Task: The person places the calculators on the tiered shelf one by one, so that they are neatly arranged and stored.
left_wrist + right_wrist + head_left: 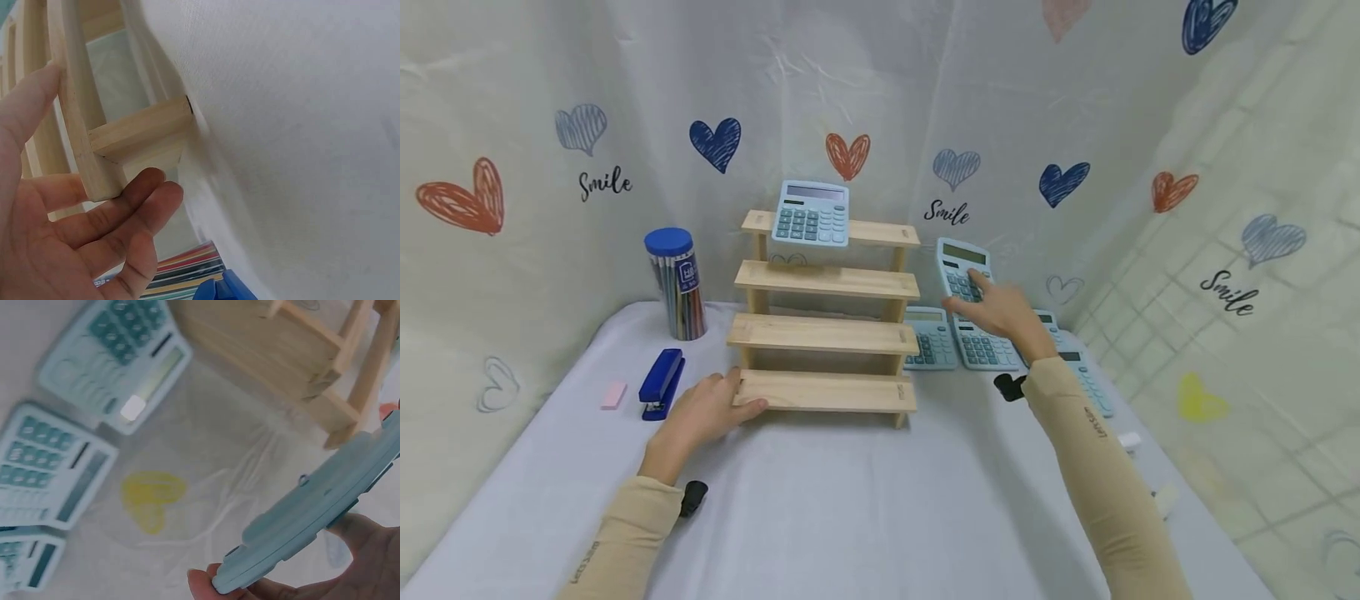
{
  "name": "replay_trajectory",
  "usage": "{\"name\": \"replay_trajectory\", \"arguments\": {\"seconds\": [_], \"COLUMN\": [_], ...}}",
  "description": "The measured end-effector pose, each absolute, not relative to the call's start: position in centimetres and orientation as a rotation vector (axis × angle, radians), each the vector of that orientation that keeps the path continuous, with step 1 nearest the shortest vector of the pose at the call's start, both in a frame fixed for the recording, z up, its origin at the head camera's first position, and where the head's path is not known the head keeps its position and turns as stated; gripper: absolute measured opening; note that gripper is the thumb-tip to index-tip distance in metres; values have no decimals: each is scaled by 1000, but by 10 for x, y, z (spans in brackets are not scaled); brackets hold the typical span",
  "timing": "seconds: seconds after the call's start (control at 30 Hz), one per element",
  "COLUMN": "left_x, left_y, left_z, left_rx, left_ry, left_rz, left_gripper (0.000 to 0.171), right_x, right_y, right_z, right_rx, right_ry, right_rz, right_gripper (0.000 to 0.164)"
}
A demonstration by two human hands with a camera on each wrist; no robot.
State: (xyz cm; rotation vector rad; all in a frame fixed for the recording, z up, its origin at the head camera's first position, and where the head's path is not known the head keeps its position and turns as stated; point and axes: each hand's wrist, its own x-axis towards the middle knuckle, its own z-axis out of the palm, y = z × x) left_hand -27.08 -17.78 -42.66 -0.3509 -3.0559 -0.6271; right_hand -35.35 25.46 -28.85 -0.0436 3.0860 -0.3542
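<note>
My right hand (1003, 317) grips a light blue calculator (964, 265) to the right of a tiered wooden rack (823, 335). In the right wrist view that calculator (312, 506) shows edge-on, raised off the table, with my fingers at its lower edge and keypad side. My left hand (703, 417) holds the left end of the rack's lowest shelf, thumb along the front edge and fingers around the end, as the left wrist view shows at the shelf end (100, 178). Another calculator (811, 214) leans on the top tier; the middle and lowest tiers hold nothing.
Several more calculators (931, 343) stand against the back and right side of the white table (880, 508). At left are a blue-lidded jar of pencils (679, 287), a blue stapler (662, 383) and a pink eraser (613, 395). A curtain printed with hearts hangs behind.
</note>
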Motion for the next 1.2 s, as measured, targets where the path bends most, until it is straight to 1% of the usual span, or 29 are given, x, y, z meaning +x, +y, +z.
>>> {"name": "replay_trajectory", "arguments": {"seconds": [0.23, 0.4, 0.63, 0.9, 1.0, 1.2], "left_x": [-270, -268, -269, -272, -272, -273], "left_y": [-178, -178, -177, -176, -178, -178], "left_z": [-430, -432, -434, -433, -432, -430], "left_rx": [-326, -316, -309, -316, -304, -308], "left_ry": [-3050, -3058, -3056, -3053, -3057, -3041], "left_rz": [-640, -647, -641, -612, -606, -625], "left_gripper": [84, 84, 85, 87, 88, 89], "right_x": [-383, -401, -420, -431, -434, -435], "right_y": [208, 182, 159, 143, 139, 134], "right_z": [-256, -244, -245, -246, -246, -247], "right_rx": [-132, -122, -156, -148, -183, -204], "right_ry": [3144, 3131, 3159, 3146, 3145, 3132], "right_rz": [-368, -373, -318, -302, -285, -341], "right_gripper": [100, 100, 106, 102, 101, 101]}}
